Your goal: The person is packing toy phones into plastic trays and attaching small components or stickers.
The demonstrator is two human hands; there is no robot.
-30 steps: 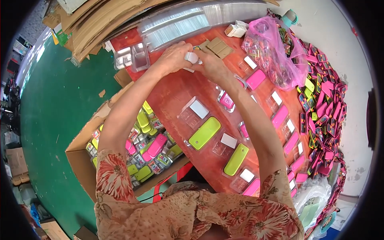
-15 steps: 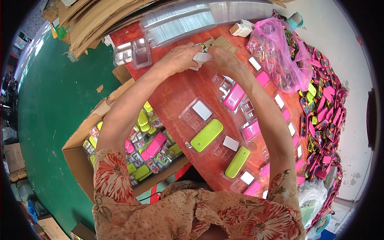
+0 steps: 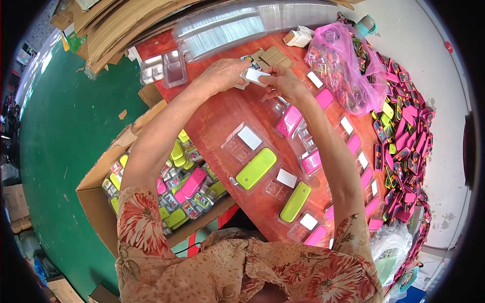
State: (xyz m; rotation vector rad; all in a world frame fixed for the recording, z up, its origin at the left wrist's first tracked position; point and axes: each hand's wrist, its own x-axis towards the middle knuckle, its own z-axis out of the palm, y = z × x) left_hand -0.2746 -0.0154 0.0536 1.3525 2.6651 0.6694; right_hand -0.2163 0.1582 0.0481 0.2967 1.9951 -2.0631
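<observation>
Right grip [image 3: 284, 82] on right end of white card [image 3: 255, 76]

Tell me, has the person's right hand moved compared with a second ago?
Yes: it has shifted slightly toward the right. The right hand now sits farther right against the brown cardboard piece.

Both bare forearms [image 3: 164, 123] forward and inward, left grip [image 3: 227, 74] just beside right grip [image 3: 283, 82], fingers [image 3: 268, 80] bent.
</observation>
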